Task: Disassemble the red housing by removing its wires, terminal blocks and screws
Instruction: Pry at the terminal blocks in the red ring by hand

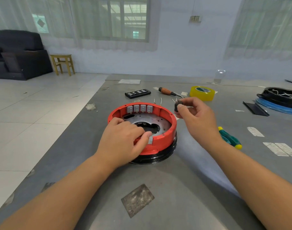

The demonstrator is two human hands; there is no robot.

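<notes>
The round red housing point(170, 128) sits on a black ring in the middle of the grey table. Several grey terminal blocks point(139, 108) line its far inner wall above a metal plate with a dark centre hole. My left hand point(123, 138) grips the near rim of the housing, thumb over the edge and fingers inside. To the right of the housing, above the table, my right hand point(194, 116) pinches a small black terminal block point(177, 105) with thin wires sticking out. Loose short wires point(157, 100) lie behind the housing.
Behind the housing lie a black bit case point(137, 93), an orange-handled screwdriver point(166, 91) and a yellow tape roll point(202, 93). A green screwdriver point(230, 138) lies under my right wrist. A black and blue ring assembly point(281, 100) sits far right. The table's left edge drops to tiled floor.
</notes>
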